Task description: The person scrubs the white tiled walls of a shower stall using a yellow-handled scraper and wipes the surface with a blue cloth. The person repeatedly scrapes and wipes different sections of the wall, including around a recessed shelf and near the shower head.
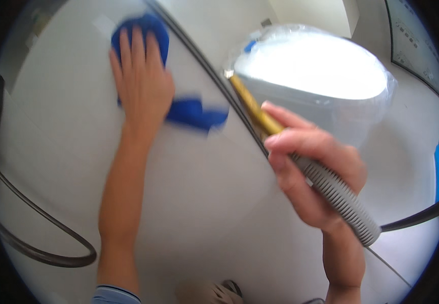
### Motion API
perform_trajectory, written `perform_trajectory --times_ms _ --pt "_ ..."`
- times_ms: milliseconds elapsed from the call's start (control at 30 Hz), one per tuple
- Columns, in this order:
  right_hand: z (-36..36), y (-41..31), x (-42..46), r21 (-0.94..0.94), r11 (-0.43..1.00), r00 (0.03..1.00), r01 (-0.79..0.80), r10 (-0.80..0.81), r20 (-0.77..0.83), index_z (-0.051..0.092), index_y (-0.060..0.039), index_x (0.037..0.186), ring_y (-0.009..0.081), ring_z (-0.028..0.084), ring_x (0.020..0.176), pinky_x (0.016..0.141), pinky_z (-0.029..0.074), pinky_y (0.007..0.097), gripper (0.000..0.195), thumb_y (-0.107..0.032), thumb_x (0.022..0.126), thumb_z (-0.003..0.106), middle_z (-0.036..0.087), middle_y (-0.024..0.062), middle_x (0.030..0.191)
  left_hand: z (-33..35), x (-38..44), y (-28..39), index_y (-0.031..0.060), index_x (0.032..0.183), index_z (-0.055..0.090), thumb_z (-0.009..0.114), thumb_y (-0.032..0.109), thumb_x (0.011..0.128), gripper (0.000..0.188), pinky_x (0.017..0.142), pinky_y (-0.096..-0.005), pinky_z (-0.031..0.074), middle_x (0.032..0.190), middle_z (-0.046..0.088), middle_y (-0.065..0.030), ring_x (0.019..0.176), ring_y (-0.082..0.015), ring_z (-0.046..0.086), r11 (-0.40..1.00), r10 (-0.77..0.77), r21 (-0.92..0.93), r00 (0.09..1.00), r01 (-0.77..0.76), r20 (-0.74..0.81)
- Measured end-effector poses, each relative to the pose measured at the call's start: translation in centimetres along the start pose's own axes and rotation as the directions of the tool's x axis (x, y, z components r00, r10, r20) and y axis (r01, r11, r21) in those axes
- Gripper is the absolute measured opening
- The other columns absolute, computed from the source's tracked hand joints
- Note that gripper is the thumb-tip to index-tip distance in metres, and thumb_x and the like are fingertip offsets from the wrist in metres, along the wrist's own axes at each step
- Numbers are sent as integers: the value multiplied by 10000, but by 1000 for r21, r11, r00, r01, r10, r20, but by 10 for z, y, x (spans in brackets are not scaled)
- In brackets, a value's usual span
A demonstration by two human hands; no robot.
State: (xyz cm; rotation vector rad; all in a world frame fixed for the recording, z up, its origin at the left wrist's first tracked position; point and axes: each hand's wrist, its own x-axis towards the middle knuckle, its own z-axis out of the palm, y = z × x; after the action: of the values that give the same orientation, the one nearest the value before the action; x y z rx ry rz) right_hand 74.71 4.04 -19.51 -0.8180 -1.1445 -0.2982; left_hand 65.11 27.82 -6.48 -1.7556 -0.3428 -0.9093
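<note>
My left hand lies palm down on a blue cloth at the upper left, fingers somewhat spread, on a pale surface. Part of the cloth trails out to the right of the wrist, blurred. In my right hand is a tool with a ribbed grey handle and a brass-coloured shaft, pointing up and left. Its bright tip is beside a long dark strip that crosses the view diagonally. The tool's exact kind is unclear.
Clear plastic wrapping surrounds a bright white oval area at the upper right. A dark hose or cable loops at the lower left. Another dark cable runs from the handle's end to the right edge. A panel with markings stands at the far upper right.
</note>
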Motion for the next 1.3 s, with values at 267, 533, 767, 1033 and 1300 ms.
perform_trajectory --times_ms 267,533,767,1033,1300 --pt "6 -30 -13 -37 995 989 -98 101 108 678 29 973 178 692 848 803 535 268 141 66 843 637 693 280 1063 62 -202 146 -114 1313 518 485 170 908 495 1158 -468 284 1420 483 -255 1334 -391 436 745 232 -667 938 1 260" --pt "17 -55 -36 -129 895 832 -427 444 333 694 22 959 99 645 633 598 523 225 103 -20 870 665 729 118 874 -36 -298 178 3 990 735 548 32 773 288 910 -405 512 1098 687 -215 1017 -304 663 531 716 -638 107 557 690" --pt "59 -10 -157 98 -18 42 -995 815 578 681 10 1037 193 705 842 739 570 277 296 -272 954 653 695 123 996 -132 -420 84 -33 1346 526 470 259 894 541 964 -420 498 1247 628 -194 1090 -303 642 -466 797 773 -174 430 578" --pt "107 -44 -279 -85 -60 -98 -995 820 564 682 -15 1119 156 682 889 778 553 311 304 -270 957 652 694 96 1069 -193 -410 83 -1 1370 485 393 664 945 794 1018 -423 455 1307 575 -181 1148 -312 580 -718 622 689 -356 97 698" --pt "113 -64 -299 -217 562 303 -798 686 662 646 -92 1210 280 670 924 795 548 352 291 -140 923 642 685 130 1070 -185 -419 120 18 1162 578 244 626 1021 708 934 -298 460 1105 617 -86 1016 -177 572 -626 0 419 -537 658 843"
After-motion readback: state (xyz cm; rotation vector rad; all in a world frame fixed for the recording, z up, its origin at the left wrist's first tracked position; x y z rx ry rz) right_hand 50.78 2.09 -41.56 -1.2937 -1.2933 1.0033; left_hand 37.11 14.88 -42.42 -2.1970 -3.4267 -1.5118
